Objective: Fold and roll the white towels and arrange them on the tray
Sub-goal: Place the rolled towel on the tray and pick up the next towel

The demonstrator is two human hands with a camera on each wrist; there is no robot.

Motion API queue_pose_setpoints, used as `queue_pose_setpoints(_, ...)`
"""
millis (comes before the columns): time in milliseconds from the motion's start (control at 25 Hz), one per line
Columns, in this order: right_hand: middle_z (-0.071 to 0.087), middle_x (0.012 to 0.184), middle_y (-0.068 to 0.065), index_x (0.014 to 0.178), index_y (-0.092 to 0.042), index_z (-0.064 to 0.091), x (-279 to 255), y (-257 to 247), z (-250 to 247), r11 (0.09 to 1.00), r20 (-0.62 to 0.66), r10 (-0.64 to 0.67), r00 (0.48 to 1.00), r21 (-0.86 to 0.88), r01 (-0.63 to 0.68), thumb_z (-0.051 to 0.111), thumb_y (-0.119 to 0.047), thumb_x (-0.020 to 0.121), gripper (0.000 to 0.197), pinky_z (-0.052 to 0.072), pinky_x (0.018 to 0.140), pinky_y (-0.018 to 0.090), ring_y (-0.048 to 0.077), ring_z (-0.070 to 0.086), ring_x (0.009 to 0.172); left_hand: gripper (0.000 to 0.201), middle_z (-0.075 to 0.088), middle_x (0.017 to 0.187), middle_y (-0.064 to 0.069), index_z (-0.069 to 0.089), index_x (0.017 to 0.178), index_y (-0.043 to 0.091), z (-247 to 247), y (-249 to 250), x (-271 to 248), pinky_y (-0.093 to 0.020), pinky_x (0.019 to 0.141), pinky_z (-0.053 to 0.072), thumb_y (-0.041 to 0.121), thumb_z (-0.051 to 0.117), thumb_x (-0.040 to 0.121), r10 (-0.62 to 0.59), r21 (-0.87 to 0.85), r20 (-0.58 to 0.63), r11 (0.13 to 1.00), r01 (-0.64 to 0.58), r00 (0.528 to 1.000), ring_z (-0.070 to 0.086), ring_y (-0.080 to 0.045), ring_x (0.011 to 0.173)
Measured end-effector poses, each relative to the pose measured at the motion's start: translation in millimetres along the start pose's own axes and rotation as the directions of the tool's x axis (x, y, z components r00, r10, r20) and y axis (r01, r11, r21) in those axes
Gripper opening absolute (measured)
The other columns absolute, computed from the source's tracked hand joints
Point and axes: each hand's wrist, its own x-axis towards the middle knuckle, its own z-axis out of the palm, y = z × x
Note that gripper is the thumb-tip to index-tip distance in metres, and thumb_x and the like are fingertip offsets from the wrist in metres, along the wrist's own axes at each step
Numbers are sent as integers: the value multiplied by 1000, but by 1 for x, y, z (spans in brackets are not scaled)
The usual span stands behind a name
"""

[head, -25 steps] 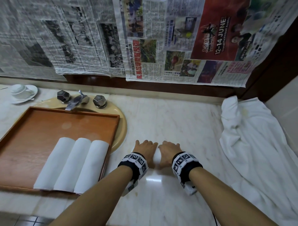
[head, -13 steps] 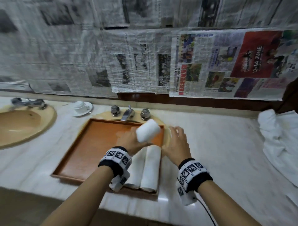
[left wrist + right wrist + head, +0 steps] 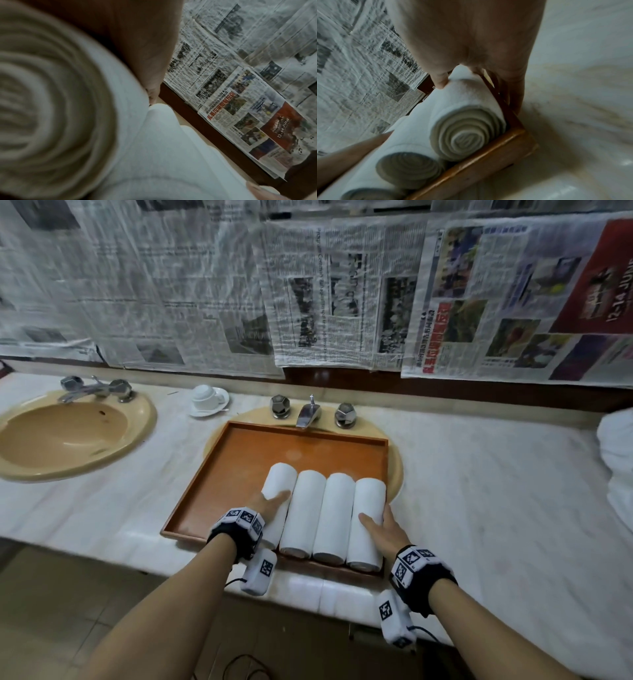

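Several rolled white towels lie side by side in the front right part of the brown wooden tray. My left hand grips the leftmost roll, thumb across its top and fingers down its far side. That roll sits a little further back than the others, and its spiral end fills the left wrist view. My right hand rests on the rightmost roll, thumb on top. Its straight fingers run along the outside of the tray rim.
The tray lies over a tan sink with a faucet behind it. A second tan sink is at the left, and a cup on a saucer stands between them. Loose white towels are heaped at the far right. Newspaper covers the wall.
My left hand carried a rolled towel from the counter to the tray and set it at the left end of the row. My right hand moved onto the rightmost roll.
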Motion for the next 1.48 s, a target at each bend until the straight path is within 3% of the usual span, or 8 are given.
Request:
queue_pose_setpoints(200, 39, 150, 7, 153, -34, 8, 1, 1, 2, 999, -8, 32, 999, 15, -32, 49, -61, 86, 83, 36, 109, 45, 31, 44, 131, 75, 58, 125, -18, 46, 133, 1, 2, -6, 2, -36, 82, 42, 61, 54, 89, -12, 67, 52, 998, 8, 999, 53, -27, 93)
queue_pose_setpoints(360, 38, 151, 7, 153, -34, 6, 1, -3, 3, 998, -15, 56, 998, 15, -56, 48, -60, 88, 82, 36, 109, 46, 32, 43, 131, 80, 60, 119, -16, 62, 116, 1, -3, -10, 12, -42, 93, 48, 73, 43, 86, 17, 245, 17, 969, -21, 1000, 56, -32, 105)
queue_pose_setpoints(560, 39, 150, 6, 153, -33, 8, 0, -4, 3, 997, -18, 62, 998, 37, -61, 47, -56, 91, 77, 36, 109, 45, 31, 44, 131, 74, 40, 146, -14, 52, 133, 3, 4, -14, 16, -44, 108, 28, 63, 36, 94, 66, 310, 21, 948, -70, 998, 30, -36, 133)
queue_pose_setpoints(880, 36, 152, 7, 154, -26, 9, 2, -8, -2, 997, 25, 73, 997, -25, -72, 46, -56, 92, 77, 35, 110, 43, 31, 42, 133, 83, 39, 146, -23, 48, 134, -7, 8, -12, 7, -49, 109, 29, 64, 28, 95, 24, 199, -90, 980, -5, 996, 31, -40, 134)
queue_pose_setpoints(1040, 40, 147, 16, 146, -11, 37, 2, -30, -35, 989, 0, 14, 1000, -149, -14, 38, -49, 97, 62, 36, 107, 40, 33, 43, 130, 52, 50, 139, -21, 56, 129, -3, 25, 36, -31, -43, 109, 34, 38, 49, 97, 251, 83, -460, 967, -241, 851, 43, -35, 129)
queue_pose_setpoints(1120, 50, 138, 18, 133, -6, 51, -5, -44, -70, 985, -26, -60, 998, -164, 55, 36, -44, 99, 54, 39, 102, 37, 33, 48, 123, 37, 59, 129, -16, 63, 122, 4, 50, 84, -60, -41, 104, 41, 28, 56, 95, 386, 52, -497, 907, -418, 777, 52, -31, 120)
queue_pose_setpoints(1280, 53, 139, 10, 129, -10, 57, -31, -34, -168, 983, -140, -182, 973, -43, 177, 46, -37, 99, 42, 36, 103, 32, 26, 48, 127, 25, 69, 115, -8, 71, 110, 9, 141, 184, -109, -27, 94, 45, 21, 58, 92, 573, 18, -302, 802, -597, 761, 62, -23, 107)
queue_pose_setpoints(1480, 43, 145, 10, 130, -12, 57, -80, 91, -314, 992, -411, -124, 903, -76, 101, 54, -25, 97, 35, 31, 108, 28, 23, 41, 133, 18, 73, 103, -4, 75, 99, 12, 315, 278, -195, -23, 84, 44, 20, 61, 91, 764, 16, 21, 644, -765, 644, 67, -21, 98)
